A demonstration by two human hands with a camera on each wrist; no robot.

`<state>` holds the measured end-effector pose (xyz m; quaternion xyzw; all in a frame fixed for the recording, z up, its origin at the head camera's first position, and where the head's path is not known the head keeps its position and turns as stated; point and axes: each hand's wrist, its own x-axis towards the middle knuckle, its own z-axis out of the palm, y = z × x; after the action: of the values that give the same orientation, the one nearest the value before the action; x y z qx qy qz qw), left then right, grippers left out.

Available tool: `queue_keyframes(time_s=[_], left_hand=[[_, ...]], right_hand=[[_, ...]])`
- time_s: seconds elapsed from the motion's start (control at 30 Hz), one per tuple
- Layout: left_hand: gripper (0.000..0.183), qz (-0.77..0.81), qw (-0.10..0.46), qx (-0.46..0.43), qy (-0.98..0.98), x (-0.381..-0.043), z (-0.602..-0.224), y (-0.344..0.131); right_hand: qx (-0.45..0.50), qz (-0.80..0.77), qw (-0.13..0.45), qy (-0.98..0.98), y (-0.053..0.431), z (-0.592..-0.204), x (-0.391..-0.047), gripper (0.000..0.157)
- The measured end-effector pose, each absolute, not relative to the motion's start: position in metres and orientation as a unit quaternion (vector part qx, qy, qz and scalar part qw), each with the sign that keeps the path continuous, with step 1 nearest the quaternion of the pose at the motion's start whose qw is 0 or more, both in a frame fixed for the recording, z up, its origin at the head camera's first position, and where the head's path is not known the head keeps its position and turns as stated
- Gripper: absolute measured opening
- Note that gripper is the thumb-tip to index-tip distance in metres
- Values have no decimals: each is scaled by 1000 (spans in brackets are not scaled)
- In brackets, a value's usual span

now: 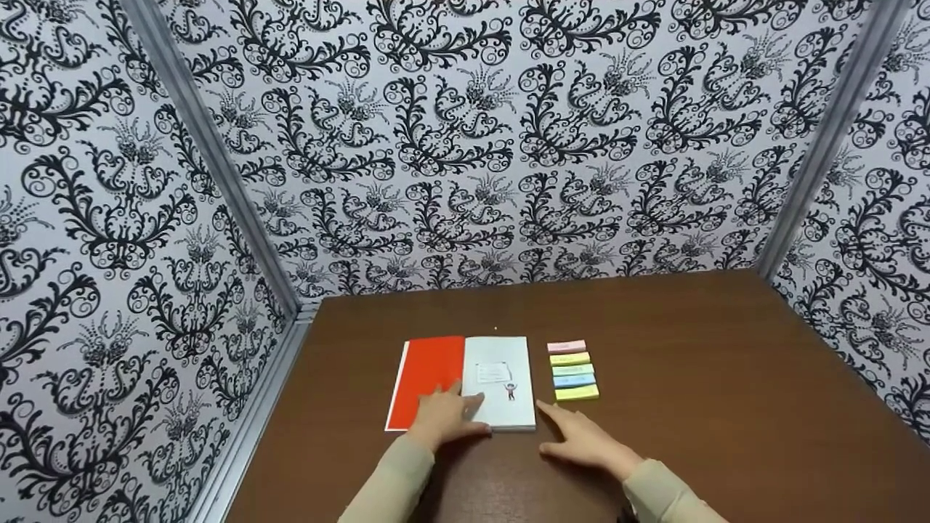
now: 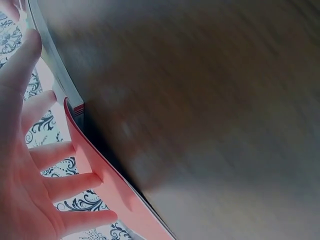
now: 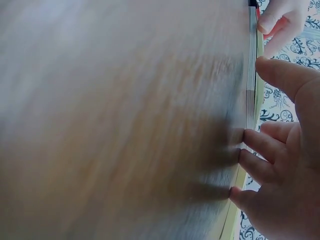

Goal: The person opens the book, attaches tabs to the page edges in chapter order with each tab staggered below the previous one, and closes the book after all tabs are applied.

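An open book (image 1: 501, 414) lies on the brown table, its red inside cover (image 1: 430, 363) to the left and a white page with a small printed figure to the right. My left hand (image 1: 445, 418) rests across the lower part of the book, fingers spread over the red side and the fold, thumb at the bottom edge. In the left wrist view its fingers (image 2: 75, 185) touch the red cover. Just right of the book's lower right corner is my right hand (image 1: 581, 439), fingers extended and holding nothing; its fingertips (image 3: 237, 192) touch the table.
Right of the book lies a column of several sticky-note pads: pink (image 1: 566, 346), yellow (image 1: 570, 359), green (image 1: 572, 370), blue (image 1: 574, 380) and another yellow (image 1: 577, 393). Black-and-white patterned walls (image 1: 472, 145) with metal posts (image 1: 218, 160) enclose the table (image 1: 690, 363).
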<state>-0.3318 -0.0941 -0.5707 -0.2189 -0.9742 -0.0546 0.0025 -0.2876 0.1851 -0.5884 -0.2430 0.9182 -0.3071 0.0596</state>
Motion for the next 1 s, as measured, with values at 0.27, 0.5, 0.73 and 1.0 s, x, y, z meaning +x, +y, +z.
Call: queue_keyframes(time_s=[0.27,0.5,0.73,1.0], left_hand=[[39,-71,39,-232,-969,-336,-573,-101],[30,-231,117,-220,-940,-337,-567,-104],[27,-274,85,-207,-935,-336,-565,-101],[22,-289,80,-183,-936,-333,-562,-100]], right_hand=[[-255,-309,59,914,186,-587,-288,75],[-258,-314,69,911,186,-585,-286,74],[-257,-316,69,911,186,-585,-286,74],[-285,-293,56,911,187,-586,-286,63]])
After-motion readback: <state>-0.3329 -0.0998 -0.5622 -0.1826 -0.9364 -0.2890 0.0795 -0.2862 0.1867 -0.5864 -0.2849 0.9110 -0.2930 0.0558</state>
